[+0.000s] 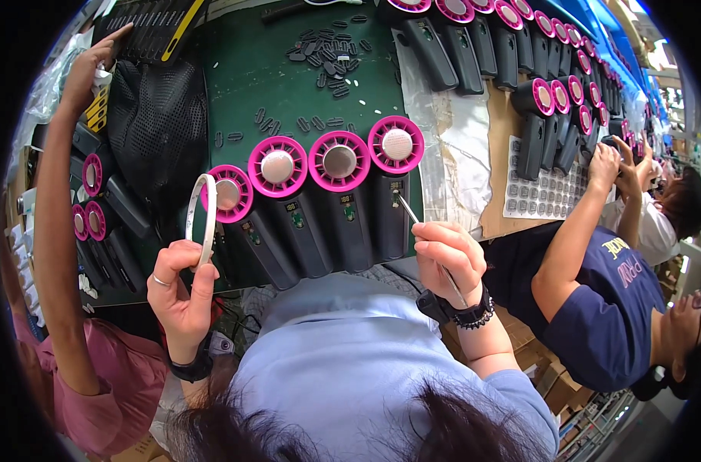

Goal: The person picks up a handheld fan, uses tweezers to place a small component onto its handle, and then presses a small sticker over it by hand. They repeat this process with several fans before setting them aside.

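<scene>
My left hand [184, 289] pinches a narrow white loop, like a thin roll of tape [211, 212], upright between thumb and fingers. My right hand [452, 262] grips a slim metal tool, seemingly tweezers [409, 212]. Its tip meets the small display board in the handle of the rightmost handheld blower [394, 235]. That blower lies in a row with three others: the second from right [353, 239], the second from left [310, 246] and the leftmost [269, 258]. Each has a pink vented ring, a silvery round centre and a dark grey handle with an exposed board.
Small black oval parts [327, 58] lie scattered on the green tabletop [235, 77]. More blowers [512, 46] stand at the back right, near a sheet of round-cornered pieces [531, 196]. A black mesh bag [158, 115] is at left. Co-workers sit on both sides, one arm [54, 200] reaching along the left.
</scene>
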A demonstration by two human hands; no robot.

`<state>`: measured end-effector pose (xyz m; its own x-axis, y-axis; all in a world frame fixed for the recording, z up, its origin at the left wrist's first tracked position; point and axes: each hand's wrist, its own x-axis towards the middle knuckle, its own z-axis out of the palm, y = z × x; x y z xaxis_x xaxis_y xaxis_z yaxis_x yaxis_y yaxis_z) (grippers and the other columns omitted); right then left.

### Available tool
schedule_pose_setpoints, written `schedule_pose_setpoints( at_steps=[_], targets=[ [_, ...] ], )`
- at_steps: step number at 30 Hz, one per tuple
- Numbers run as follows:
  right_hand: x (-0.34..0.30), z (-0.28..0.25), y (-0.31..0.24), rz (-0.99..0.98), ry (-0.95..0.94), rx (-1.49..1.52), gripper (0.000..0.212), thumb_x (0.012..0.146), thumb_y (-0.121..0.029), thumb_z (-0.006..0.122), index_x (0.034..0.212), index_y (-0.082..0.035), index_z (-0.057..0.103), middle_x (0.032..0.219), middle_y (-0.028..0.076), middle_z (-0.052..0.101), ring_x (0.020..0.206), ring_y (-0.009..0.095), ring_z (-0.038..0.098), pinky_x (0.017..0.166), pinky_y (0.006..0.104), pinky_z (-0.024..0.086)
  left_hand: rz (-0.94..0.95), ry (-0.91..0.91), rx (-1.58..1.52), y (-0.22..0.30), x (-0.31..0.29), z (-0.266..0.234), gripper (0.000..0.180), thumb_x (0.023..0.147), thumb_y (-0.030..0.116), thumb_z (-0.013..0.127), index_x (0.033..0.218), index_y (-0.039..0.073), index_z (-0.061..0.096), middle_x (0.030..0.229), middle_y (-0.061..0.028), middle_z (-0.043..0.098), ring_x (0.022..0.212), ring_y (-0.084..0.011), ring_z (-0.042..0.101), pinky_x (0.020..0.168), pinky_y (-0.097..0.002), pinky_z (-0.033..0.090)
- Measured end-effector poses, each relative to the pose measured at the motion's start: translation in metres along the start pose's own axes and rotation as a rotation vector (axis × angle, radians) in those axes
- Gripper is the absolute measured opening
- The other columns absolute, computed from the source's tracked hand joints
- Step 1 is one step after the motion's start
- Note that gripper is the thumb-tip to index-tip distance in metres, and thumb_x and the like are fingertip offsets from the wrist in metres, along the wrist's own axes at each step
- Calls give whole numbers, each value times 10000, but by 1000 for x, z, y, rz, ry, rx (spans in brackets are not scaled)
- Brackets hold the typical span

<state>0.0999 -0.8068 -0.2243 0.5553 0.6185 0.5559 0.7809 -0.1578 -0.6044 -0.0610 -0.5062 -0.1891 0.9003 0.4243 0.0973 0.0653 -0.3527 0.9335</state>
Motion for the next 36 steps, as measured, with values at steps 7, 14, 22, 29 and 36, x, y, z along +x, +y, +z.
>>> schedule_pose_setpoints(
  at_steps=[7, 14, 22, 29, 36],
  targets=[
    [-3, -1, 2, -1, 19, 38, 342, 708, 141, 664, 1007, -20, 617, 997, 143, 667, 794, 294, 679, 674, 342, 562, -8, 9, -17, 2, 0, 2, 96, 873, -10, 623, 936, 11, 553, 775, -62, 578, 728, -130, 535, 716, -264, 429],
    [0, 2, 0, 40, 52, 51, 264, 789, 131, 653, 978, -33, 567, 960, 152, 670, 786, 271, 688, 680, 333, 571, -4, -1, -30, -1, 2, -2, 100, 870, -16, 618, 941, 12, 553, 800, -67, 584, 728, -133, 539, 701, -270, 431],
    [7, -5, -12, 92, 97, 60, 203, 842, 59, 659, 964, -40, 530, 927, 156, 640, 723, 223, 663, 637, 293, 560, 165, 42, 79, 7, 4, -6, 134, 802, -27, 672, 905, 22, 601, 805, -95, 608, 750, -222, 581, 731, -330, 467],
    [69, 21, -39, 253, 307, 705, 187, 917, -87, 630, 992, -55, 461, 918, 147, 562, 633, 164, 597, 568, 241, 524, 380, -96, 79, 16, 19, 7, 207, 762, -33, 705, 930, 53, 618, 812, -65, 627, 757, -247, 621, 855, -422, 484],
    [91, 43, -46, 424, 172, 1050, 175, 917, -5, 589, 1026, -31, 455, 980, 155, 586, 741, 175, 653, 671, 260, 572, 428, -160, 46, 13, 18, 4, 200, 826, 1, 684, 981, 78, 582, 799, -51, 632, 747, -210, 636, 996, -493, 411]
  ],
)
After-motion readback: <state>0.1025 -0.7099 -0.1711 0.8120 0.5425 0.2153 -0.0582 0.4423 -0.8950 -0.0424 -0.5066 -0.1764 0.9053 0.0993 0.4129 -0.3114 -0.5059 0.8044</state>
